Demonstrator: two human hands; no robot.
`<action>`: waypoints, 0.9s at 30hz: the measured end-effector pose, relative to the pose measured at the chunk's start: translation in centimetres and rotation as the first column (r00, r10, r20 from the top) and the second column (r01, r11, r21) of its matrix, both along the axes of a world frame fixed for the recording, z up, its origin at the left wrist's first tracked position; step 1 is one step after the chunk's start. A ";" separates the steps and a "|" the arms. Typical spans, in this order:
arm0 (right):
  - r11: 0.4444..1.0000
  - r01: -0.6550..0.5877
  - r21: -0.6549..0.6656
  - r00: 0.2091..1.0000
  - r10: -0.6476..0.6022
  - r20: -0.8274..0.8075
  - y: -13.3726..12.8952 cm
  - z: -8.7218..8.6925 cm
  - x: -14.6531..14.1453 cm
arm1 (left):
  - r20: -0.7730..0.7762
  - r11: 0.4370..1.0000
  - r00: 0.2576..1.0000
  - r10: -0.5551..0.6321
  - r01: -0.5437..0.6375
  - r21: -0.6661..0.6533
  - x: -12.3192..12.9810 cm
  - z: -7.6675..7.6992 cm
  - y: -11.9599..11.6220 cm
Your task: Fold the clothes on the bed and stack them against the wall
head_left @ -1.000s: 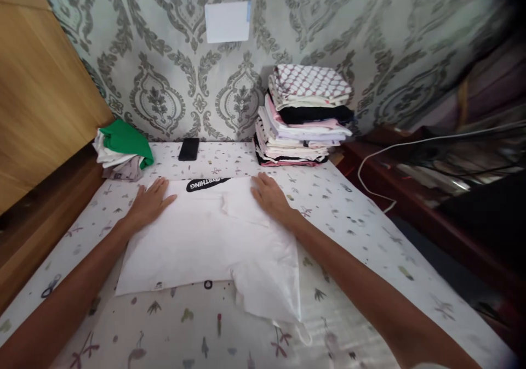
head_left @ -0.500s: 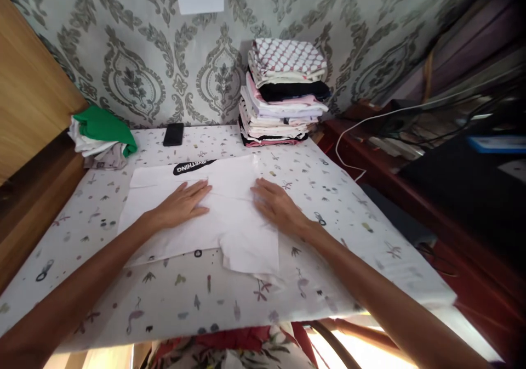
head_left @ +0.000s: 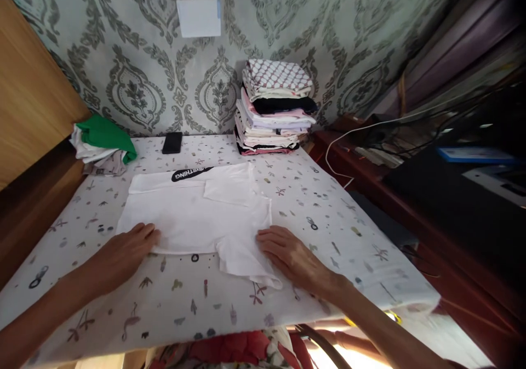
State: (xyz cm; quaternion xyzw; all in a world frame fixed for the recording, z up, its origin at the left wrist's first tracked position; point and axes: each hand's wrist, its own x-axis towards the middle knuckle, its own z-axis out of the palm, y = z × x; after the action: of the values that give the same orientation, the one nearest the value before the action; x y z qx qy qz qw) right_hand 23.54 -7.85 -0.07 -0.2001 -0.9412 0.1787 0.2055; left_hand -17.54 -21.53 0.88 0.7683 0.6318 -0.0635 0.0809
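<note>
A white shirt (head_left: 184, 215) with a black printed patch along its far edge lies partly folded on the patterned cloth of the table (head_left: 164, 314). One sleeve is folded inward on top; the other sticks out toward the near edge. My left hand (head_left: 133, 245) is closed on the shirt's near left corner, fingers curled over the fabric. At the shirt's right side, my right hand (head_left: 293, 256) rests with its fingers stretched out, palm down, on the edge beside the near sleeve.
A tall stack of folded clothes (head_left: 273, 111) stands at the back by the wall. A dark phone (head_left: 172, 142) and a green and white clothes pile (head_left: 104, 141) lie at the back left. On the right are a white cable (head_left: 370, 125) and a dark red desk (head_left: 370, 182).
Both hands have moved nearer to the body, the left to the shirt's near left corner, where its fingers have closed. The folded-in sleeve is now uncovered. The view has tilted up slightly.
</note>
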 end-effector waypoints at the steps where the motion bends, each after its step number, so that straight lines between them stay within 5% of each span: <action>1: 1.000 -0.007 -0.024 1.000 0.007 0.018 0.3 0.4 -0.3 | 0.001 1.000 1.000 0.013 -0.013 0.024 -0.3 -0.2 0.1; 8: 0.990 -0.121 -0.071 0.954 0.136 0.268 0.5 3.6 1.6 | 0.110 0.992 0.993 0.050 -0.062 0.105 -2.4 -0.9 0.2; 14: 0.995 -0.098 0.009 0.985 0.096 0.141 -1.5 1.9 1.0 | 0.180 0.993 0.981 0.067 -0.082 0.080 -2.8 -0.9 -0.1; 19: 0.956 -0.023 -0.291 0.998 0.039 0.047 1.1 2.1 -0.8 | 0.362 0.987 0.919 0.154 -0.125 -0.101 -2.5 1.8 1.1; 22: 0.815 0.047 -0.578 0.989 -0.121 -0.089 6.1 2.6 -3.3 | 0.512 0.937 0.792 0.332 -0.217 -0.273 -2.8 3.6 2.9; 25: 0.514 0.240 -0.823 0.876 -0.481 -0.045 11.2 2.4 -6.5 | 0.618 0.833 0.564 0.548 -0.432 -0.345 -3.4 4.0 4.5; 27: 0.354 0.364 -0.862 0.781 -0.620 0.075 13.3 1.9 -7.8 | 0.647 0.727 0.390 0.656 -0.558 -0.401 -3.8 3.4 5.0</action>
State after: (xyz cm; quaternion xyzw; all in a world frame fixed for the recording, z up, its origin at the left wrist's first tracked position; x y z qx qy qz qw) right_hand 15.74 5.43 1.83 -0.5224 -0.5903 0.5623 0.2499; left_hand -21.31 -16.51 4.31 0.4299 0.7683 0.2580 0.3979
